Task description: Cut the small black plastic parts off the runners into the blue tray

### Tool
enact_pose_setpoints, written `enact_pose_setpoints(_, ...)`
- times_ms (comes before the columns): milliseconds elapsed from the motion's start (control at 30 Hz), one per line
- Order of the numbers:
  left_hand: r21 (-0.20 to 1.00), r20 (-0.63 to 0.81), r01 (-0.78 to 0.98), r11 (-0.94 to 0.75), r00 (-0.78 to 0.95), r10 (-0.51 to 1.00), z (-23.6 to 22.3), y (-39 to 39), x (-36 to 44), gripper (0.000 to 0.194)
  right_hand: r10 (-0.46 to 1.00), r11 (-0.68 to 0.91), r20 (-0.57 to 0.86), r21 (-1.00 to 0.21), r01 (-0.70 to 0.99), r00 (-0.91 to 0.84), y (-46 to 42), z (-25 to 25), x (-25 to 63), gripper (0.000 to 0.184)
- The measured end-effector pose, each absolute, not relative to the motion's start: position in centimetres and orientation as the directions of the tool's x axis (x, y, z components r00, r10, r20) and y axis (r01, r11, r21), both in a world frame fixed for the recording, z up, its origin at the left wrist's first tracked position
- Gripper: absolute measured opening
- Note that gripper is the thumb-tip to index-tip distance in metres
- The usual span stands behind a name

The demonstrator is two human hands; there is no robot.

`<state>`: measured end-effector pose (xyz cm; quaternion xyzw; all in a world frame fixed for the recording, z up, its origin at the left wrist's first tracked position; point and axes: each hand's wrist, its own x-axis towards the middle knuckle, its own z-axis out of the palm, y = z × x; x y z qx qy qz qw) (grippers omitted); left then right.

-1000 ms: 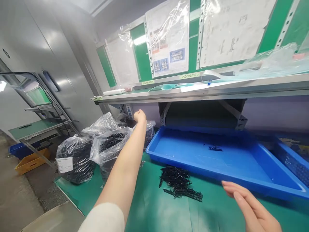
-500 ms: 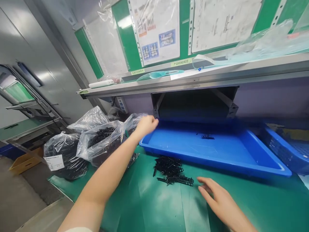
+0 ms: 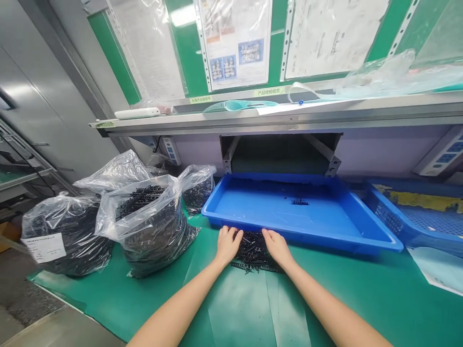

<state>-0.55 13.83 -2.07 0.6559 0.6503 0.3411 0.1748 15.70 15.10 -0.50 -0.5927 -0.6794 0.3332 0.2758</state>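
A pile of small black plastic parts (image 3: 252, 250), thin and ladder-like, lies on the green table mat just in front of the blue tray. My left hand (image 3: 228, 245) cups the pile from its left side, fingers curled down at its far edge. From the opposite side my right hand (image 3: 277, 246) presses in, its fingertips also on the parts. Exactly how many pieces each hand grips is hidden. Inside the blue tray (image 3: 249, 216) lie a black part (image 3: 300, 202) and a tiny fragment.
An uncovered clear plastic bag (image 3: 155, 246) full of black parts stands left of my arms. Beside it sits a labelled bag (image 3: 72, 241); a smaller bag (image 3: 198, 193) is behind. A blue basket (image 3: 423, 217) stands at right. A metal shelf (image 3: 289, 118) runs above.
My left hand has come down from above the tray's left corner to the pile. My right hand has moved left onto the pile's right side. The camera view has shifted.
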Motion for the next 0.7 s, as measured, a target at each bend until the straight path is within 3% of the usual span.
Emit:
enact_pose_setpoints(433, 0.724, 0.264, 0.576, -0.38, 0.276, 0.924, -1.9, 10.7, 0.9, 0.021, 0.958, 0.241, 0.133, -0.855, 0.46, -0.254, 13.1, -0.8, 16.6, 0.021)
enact_pose_setpoints(700, 0.692, 0.224, 0.585, -0.422, 0.382, 0.897, -1.2, 10.5, 0.0, 0.026, 0.955, 0.261, 0.128, -0.79, 0.555, -0.267, 12.0, -0.8, 18.9, 0.021)
